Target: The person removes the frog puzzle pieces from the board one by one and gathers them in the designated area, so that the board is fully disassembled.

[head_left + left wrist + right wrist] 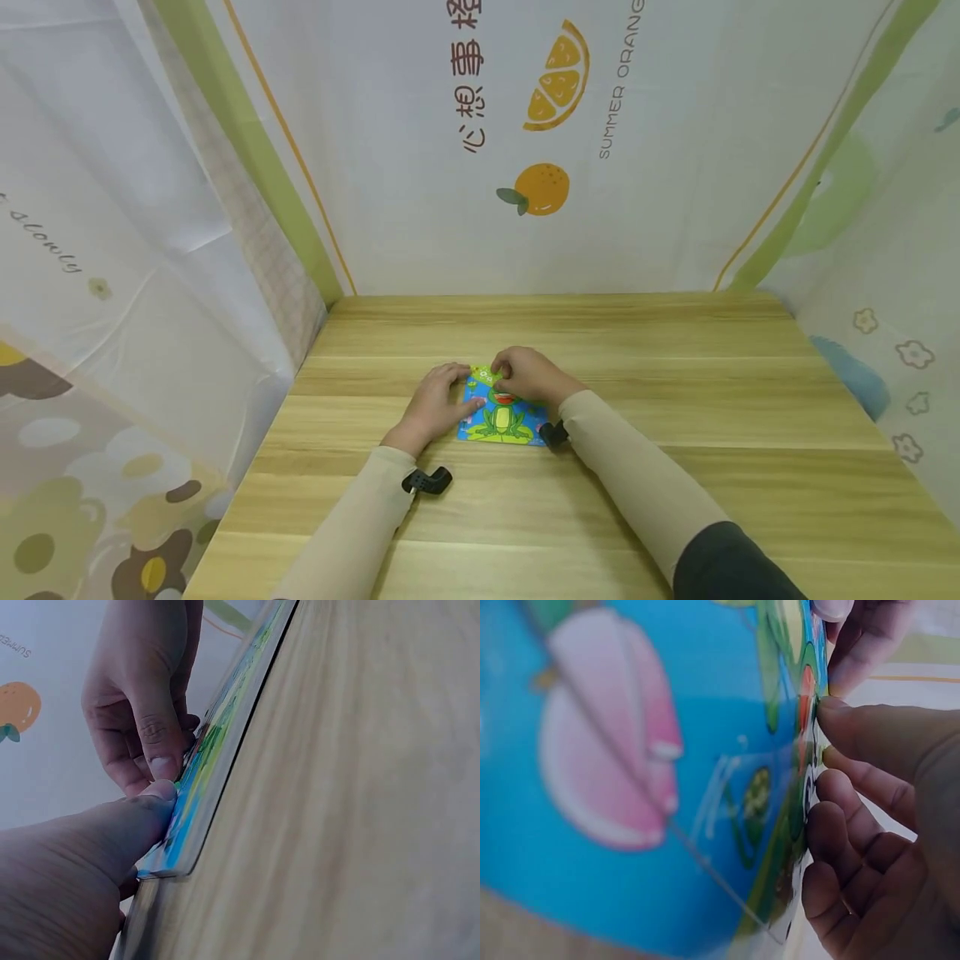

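A flat picture board (502,421) with a green frog on blue lies on the wooden table. My left hand (433,404) is at its left side, the thumb (146,806) resting on the picture and the other fingers along the edge. Over the board's upper part, my right hand (528,375) has its thumb (847,720) and curled fingers at the surface, close to my left thumb. Whether a small piece is between those fingertips I cannot tell. A thin straight seam crosses the board's blue part beside a pink petal (604,735) in the right wrist view.
The wooden table (660,367) reaches back to a white curtain (420,225) printed with oranges. Patterned cloths hang at the left and right sides. A black strap mount sits on each wrist, the right one (553,433) overlapping the board's lower right corner in the head view.
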### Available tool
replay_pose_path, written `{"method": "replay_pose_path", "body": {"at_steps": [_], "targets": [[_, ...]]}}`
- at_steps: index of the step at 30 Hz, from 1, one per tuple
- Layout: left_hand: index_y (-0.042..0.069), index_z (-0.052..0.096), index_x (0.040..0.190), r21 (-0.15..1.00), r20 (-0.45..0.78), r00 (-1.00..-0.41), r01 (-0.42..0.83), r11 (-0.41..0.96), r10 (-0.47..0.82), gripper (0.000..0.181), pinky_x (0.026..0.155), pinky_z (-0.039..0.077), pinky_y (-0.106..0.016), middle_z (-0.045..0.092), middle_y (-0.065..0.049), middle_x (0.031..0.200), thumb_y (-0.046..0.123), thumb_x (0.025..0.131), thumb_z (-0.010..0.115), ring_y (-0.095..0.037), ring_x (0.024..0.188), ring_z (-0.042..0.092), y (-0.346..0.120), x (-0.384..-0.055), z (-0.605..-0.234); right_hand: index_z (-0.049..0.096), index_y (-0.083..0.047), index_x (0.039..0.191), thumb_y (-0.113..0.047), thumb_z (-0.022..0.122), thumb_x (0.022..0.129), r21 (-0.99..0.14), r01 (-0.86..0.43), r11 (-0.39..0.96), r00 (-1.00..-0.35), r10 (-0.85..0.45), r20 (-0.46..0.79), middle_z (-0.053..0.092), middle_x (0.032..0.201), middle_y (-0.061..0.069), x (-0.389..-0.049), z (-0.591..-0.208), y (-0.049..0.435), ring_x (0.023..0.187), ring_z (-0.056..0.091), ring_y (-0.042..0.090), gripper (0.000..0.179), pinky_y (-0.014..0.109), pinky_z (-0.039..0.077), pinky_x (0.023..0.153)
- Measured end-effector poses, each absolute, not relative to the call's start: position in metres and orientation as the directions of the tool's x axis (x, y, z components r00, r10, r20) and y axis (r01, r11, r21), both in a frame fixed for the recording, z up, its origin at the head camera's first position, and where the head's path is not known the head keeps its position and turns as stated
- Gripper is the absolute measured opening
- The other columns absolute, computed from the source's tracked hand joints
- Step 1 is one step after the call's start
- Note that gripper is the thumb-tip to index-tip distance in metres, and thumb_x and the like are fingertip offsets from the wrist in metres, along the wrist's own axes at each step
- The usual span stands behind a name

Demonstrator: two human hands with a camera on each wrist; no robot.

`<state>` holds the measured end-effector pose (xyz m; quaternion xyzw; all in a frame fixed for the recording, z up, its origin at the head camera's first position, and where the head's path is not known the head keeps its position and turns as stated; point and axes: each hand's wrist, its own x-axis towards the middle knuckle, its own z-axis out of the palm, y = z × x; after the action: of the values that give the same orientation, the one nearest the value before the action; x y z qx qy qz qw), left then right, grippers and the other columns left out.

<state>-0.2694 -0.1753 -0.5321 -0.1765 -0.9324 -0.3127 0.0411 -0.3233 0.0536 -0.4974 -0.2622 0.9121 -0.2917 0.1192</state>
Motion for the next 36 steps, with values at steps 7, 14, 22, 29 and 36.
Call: {"method": "replay_pose_path", "body": {"at_steps": [7,14,22,29,36], "targets": [[0.009,0.063,0.142,0.567,0.185,-0.937,0.347,0.747,0.295,0.065,0.122,0.034,-0.045,0.055,-0.002,0.152,0.048,0.093,0.080,-0.026,0.147,0.042,-0.175,-0.269,-0.533,0.071,-0.008,0.118,-0.022,0.082,0.094,-0.574,-0.396,0.716,-0.831,-0.546,-0.108,0.064,0.090,-0.002,-0.328,-0.495,0.052,0.082,0.060,0.015,0.030,0.031,0.056,0.080],[0.010,0.063,0.142,0.582,0.183,-0.943,0.332,0.743,0.278,0.064,0.122,0.034,-0.046,0.056,-0.001,0.152,0.047,0.092,0.080,-0.026,0.148,0.042,-0.173,-0.269,-0.533,0.072,-0.007,0.118,-0.020,0.083,0.093,-0.588,-0.366,0.721,-0.831,-0.538,-0.142,0.065,0.092,-0.001,-0.332,-0.494,0.052,0.085,0.060,0.016,0.030,0.031,0.056,0.082],[0.010,0.064,0.142,0.587,0.176,-0.946,0.323,0.742,0.272,0.065,0.123,0.034,-0.047,0.055,-0.001,0.152,0.047,0.092,0.081,-0.026,0.148,0.041,-0.174,-0.268,-0.533,0.071,-0.006,0.120,-0.023,0.085,0.091,-0.619,-0.334,0.711,-0.817,-0.546,-0.186,0.065,0.096,0.000,-0.332,-0.487,0.050,0.087,0.061,0.017,0.036,0.032,0.056,0.084],[0.010,0.063,0.142,0.577,0.181,-0.945,0.325,0.749,0.271,0.064,0.123,0.033,-0.047,0.056,-0.002,0.152,0.047,0.092,0.080,-0.027,0.148,0.041,-0.174,-0.268,-0.532,0.073,-0.005,0.113,-0.024,0.085,0.091,-0.651,-0.283,0.705,-0.835,-0.515,-0.194,0.067,0.092,0.002,-0.333,-0.483,0.047,0.081,0.061,0.017,0.032,0.030,0.056,0.074],[0.009,0.063,0.142,0.573,0.193,-0.943,0.332,0.749,0.270,0.064,0.123,0.034,-0.048,0.057,-0.004,0.151,0.045,0.092,0.081,-0.028,0.147,0.043,-0.173,-0.268,-0.533,0.072,-0.004,0.110,-0.020,0.087,0.087,-0.650,-0.253,0.717,-0.848,-0.487,-0.207,0.066,0.082,0.004,-0.333,-0.484,0.042,0.071,0.059,0.015,0.031,0.027,0.054,0.064]]}}
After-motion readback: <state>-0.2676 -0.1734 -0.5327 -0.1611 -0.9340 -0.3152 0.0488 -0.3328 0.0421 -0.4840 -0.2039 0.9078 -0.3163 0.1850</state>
